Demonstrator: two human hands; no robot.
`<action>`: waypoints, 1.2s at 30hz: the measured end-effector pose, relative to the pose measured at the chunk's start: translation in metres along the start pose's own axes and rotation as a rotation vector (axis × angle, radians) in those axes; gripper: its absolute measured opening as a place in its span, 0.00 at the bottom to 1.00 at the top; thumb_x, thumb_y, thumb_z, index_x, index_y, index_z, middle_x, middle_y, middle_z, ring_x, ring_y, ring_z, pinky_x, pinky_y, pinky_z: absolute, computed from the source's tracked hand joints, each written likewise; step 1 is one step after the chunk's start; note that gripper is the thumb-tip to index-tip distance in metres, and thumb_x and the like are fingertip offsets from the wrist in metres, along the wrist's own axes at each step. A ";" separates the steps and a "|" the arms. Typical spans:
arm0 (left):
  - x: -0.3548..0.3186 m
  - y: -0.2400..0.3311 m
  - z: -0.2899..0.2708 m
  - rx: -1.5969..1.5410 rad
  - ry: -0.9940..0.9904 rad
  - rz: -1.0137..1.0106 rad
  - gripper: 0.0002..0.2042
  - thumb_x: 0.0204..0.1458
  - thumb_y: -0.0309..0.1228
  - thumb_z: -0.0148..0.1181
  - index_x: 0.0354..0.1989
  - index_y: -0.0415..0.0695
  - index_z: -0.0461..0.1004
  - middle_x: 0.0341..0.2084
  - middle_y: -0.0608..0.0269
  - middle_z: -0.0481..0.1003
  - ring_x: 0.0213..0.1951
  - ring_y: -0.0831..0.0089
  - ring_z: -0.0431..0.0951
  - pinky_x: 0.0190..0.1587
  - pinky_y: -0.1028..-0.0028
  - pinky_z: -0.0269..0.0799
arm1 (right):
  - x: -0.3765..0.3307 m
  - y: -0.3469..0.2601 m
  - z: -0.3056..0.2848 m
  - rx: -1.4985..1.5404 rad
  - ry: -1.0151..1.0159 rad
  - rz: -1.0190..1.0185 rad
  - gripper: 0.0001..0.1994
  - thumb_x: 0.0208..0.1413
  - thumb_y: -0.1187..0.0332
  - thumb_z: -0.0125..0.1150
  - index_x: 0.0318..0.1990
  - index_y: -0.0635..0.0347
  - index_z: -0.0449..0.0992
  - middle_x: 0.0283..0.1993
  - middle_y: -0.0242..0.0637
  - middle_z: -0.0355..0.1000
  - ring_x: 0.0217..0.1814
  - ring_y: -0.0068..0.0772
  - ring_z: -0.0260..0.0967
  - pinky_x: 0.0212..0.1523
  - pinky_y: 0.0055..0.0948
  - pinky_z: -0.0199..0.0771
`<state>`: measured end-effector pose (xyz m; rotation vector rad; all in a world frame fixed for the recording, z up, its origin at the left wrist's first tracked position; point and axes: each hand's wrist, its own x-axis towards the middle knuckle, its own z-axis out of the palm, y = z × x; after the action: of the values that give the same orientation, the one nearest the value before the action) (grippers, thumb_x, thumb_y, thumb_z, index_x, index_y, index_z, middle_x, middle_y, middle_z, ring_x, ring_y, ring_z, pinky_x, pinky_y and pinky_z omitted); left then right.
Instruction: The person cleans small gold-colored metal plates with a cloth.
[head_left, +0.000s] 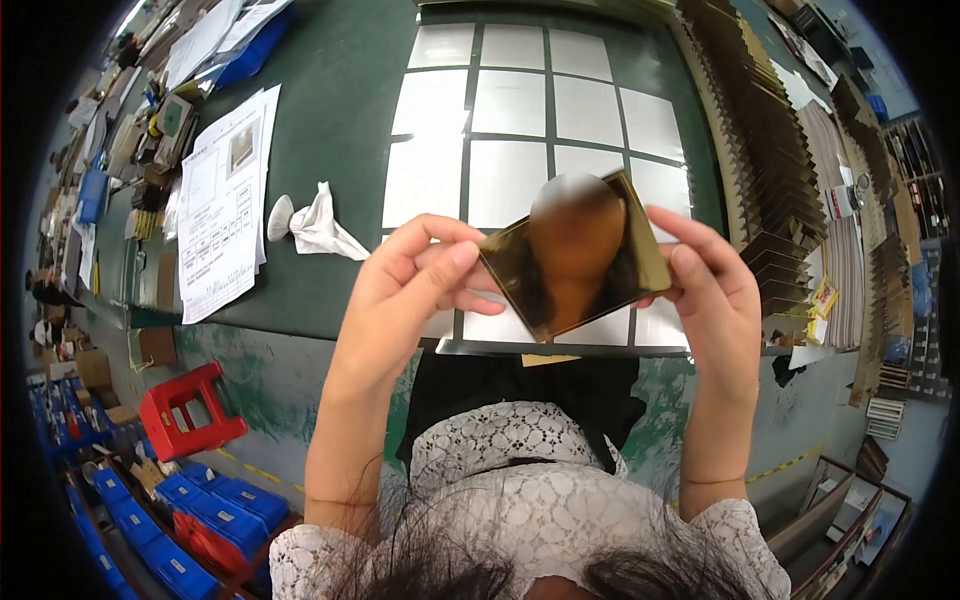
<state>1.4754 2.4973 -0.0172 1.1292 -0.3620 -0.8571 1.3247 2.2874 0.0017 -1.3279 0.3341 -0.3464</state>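
In front of my chest I hold up a shiny gold-toned metal plate [575, 275], tilted, with a folded lip along its right edge. Its mirror-like surface carries a blurred reflection. My left hand [410, 275] pinches the left corner between thumb and fingers. At the right edge, my right hand [712, 278] grips the lip with thumb and fingers, its index finger raised. Beneath the plate, several white rectangular sheets [510, 103] lie in rows on the dark green tabletop [335, 120]. The plate and my hands hide some of the nearest sheets.
Left on the table are printed papers [222, 210], a white crumpled cloth [325, 228] and a white round-headed object [281, 217]. A row of brown zigzag-edged pieces [765, 150] stands along the right side. A red stool [192, 410] and blue bins [225, 505] are at lower left.
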 end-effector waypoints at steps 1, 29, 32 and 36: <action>0.002 -0.001 -0.005 -0.027 -0.004 0.011 0.07 0.60 0.28 0.51 0.42 0.37 0.70 0.31 0.60 0.77 0.33 0.74 0.79 0.36 0.74 0.79 | -0.003 0.000 0.003 0.009 -0.027 0.005 0.16 0.64 0.71 0.46 0.57 0.69 0.67 0.39 0.35 0.74 0.38 0.21 0.71 0.41 0.23 0.74; -0.001 -0.024 0.001 -0.423 -0.039 -0.094 0.21 0.66 0.42 0.35 0.58 0.39 0.62 0.52 0.56 0.70 0.54 0.67 0.71 0.56 0.67 0.69 | -0.013 0.028 0.013 0.130 -0.092 0.080 0.16 0.61 0.75 0.50 0.56 0.69 0.65 0.47 0.41 0.73 0.46 0.29 0.73 0.40 0.36 0.81; -0.002 -0.026 0.001 -0.445 -0.080 -0.140 0.24 0.66 0.45 0.32 0.60 0.39 0.60 0.56 0.55 0.67 0.57 0.65 0.69 0.59 0.64 0.66 | -0.014 0.026 0.016 0.138 -0.119 0.064 0.16 0.61 0.76 0.50 0.56 0.69 0.66 0.45 0.40 0.73 0.44 0.28 0.72 0.40 0.35 0.81; -0.002 -0.032 0.004 -0.582 -0.134 -0.133 0.26 0.66 0.46 0.32 0.62 0.38 0.57 0.59 0.54 0.63 0.60 0.65 0.65 0.60 0.62 0.64 | -0.014 0.018 0.029 0.113 -0.088 0.083 0.15 0.61 0.77 0.50 0.55 0.70 0.66 0.45 0.41 0.73 0.42 0.27 0.72 0.40 0.33 0.81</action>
<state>1.4579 2.4912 -0.0438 0.5608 -0.1293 -1.0706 1.3256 2.3223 -0.0094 -1.2112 0.2907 -0.2331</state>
